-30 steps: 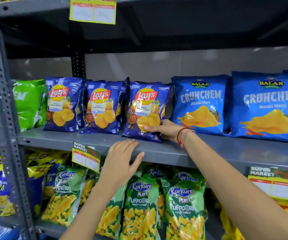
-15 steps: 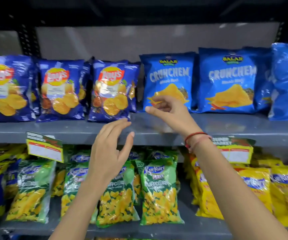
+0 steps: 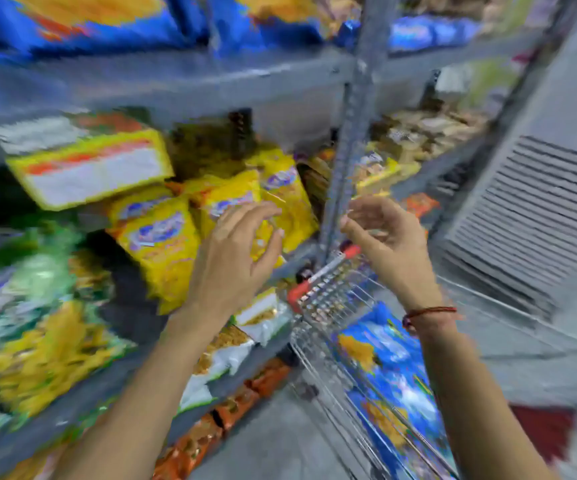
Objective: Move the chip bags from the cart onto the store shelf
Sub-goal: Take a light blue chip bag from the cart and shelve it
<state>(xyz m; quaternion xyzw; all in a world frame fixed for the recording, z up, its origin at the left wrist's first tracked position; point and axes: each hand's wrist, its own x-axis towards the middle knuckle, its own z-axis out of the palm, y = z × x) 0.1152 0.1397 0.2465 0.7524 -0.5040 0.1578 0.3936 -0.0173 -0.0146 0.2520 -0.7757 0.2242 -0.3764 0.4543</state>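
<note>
The picture is blurred by motion. A wire cart with a red handle stands at the lower right, and blue chip bags lie inside it. My left hand hovers open in front of the yellow bags on the shelf, holding nothing. My right hand, with a red thread on the wrist, is above the cart's handle, fingers loosely curled and empty. Blue chip bags stand on the grey store shelf at the top.
Yellow snack bags and green bags fill the lower shelf. A yellow price tag hangs from the shelf edge. A grey upright post divides the racks. A louvred grey panel is at the right, above grey floor.
The view has swung down and to the right, from the blue bags on the shelf to the cart. Both hands have left the shelf and come down over the cart, empty.
</note>
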